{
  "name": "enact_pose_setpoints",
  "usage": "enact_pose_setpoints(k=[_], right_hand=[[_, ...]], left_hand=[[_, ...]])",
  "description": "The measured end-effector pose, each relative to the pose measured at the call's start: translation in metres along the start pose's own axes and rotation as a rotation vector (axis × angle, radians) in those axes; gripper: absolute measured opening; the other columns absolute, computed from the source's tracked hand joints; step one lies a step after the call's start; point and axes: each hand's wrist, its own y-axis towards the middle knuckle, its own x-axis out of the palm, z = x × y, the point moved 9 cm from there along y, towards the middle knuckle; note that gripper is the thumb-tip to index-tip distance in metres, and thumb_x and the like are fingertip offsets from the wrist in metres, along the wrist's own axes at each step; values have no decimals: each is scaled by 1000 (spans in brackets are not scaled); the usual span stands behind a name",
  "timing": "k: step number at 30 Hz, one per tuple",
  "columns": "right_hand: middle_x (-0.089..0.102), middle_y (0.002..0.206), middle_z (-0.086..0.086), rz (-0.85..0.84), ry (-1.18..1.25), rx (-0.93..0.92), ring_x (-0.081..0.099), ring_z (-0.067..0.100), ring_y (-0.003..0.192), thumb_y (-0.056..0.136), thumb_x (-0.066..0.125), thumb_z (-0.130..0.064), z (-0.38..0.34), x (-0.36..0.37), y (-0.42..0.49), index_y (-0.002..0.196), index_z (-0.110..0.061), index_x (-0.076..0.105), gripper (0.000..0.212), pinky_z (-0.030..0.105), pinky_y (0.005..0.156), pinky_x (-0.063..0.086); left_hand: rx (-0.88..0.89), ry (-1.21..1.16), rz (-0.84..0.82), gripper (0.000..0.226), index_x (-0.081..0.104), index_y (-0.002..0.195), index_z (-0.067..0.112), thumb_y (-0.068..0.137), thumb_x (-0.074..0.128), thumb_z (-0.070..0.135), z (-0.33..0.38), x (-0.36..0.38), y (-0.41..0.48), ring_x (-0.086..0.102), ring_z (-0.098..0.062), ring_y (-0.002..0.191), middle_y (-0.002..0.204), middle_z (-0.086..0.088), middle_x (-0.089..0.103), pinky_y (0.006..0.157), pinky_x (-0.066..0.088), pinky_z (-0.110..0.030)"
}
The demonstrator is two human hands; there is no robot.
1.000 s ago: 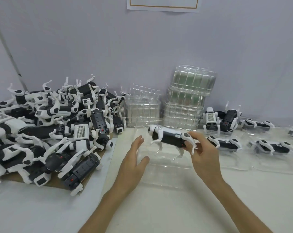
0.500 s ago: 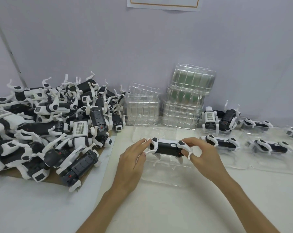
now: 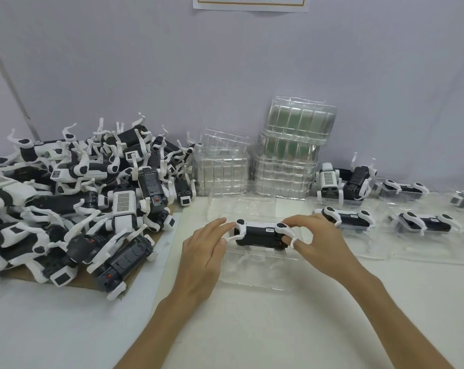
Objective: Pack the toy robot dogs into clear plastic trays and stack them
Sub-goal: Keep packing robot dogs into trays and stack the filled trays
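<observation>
A black and white toy robot dog (image 3: 260, 233) lies on its side in a clear plastic tray (image 3: 255, 272) at the table's middle. My left hand (image 3: 203, 249) has its fingers stretched out, touching the dog's left end and a white leg. My right hand (image 3: 320, 245) curls its fingers over the dog's right end and grips it there. Packed dogs (image 3: 345, 219) lie in clear trays (image 3: 422, 251) to the right.
A large heap of loose robot dogs (image 3: 73, 198) covers the left of the table on brown cardboard (image 3: 140, 278). Stacks of clear trays (image 3: 292, 150) and a lower stack (image 3: 221, 166) stand against the back wall. Two more dogs (image 3: 345, 182) sit behind the packed trays.
The dog was held upright above the tray by my right hand; it has come down onto its side in the tray. My left hand has moved in to touch its left end.
</observation>
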Motion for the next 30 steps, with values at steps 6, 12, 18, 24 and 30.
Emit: enact_pose_setpoints(k=[6, 12, 18, 24, 30], right_hand=[[59, 121, -24, -178, 123, 93, 48, 5, 124, 99, 52, -3, 11, 6, 1, 113, -40, 64, 42, 29, 105, 39], [49, 131, -19, -54, 187, 107, 44, -2, 124, 103, 51, -23, 9, 2, 3, 122, -32, 60, 23, 24, 101, 32], [42, 133, -8, -155, 356, 453, 47, 13, 118, 101, 51, -40, 36, 31, -2, 146, -27, 38, 48, 28, 93, 34], [52, 129, -4, -177, 469, 569, 49, 15, 115, 101, 50, -45, 46, 48, -7, 146, -25, 41, 51, 27, 91, 32], [49, 126, -7, -171, 586, 558, 52, 3, 99, 97, 57, -45, 46, 50, -9, 144, -32, 43, 51, 18, 72, 39]], left_hand=[[30, -42, 17, 39, 41, 132, 59, 96, 30, 46, 6, -5, -3, 37, 13, 127, 130, 42, 46, 103, 18, -7], [44, -9, 7, 41, 33, 133, 65, 95, 35, 50, 6, -4, -4, 38, 10, 128, 133, 43, 43, 102, 16, -6], [133, 3, -6, 44, 48, 136, 46, 96, 35, 35, 13, 0, -3, 28, 3, 143, 146, 28, 43, 114, 17, -21], [143, 24, 9, 43, 69, 116, 34, 93, 32, 38, 10, -3, 0, 31, 5, 140, 130, 27, 57, 112, 23, -29], [77, -84, 4, 43, 74, 103, 32, 84, 37, 43, 2, -1, 3, 33, -1, 140, 146, 20, 44, 113, 25, -36]])
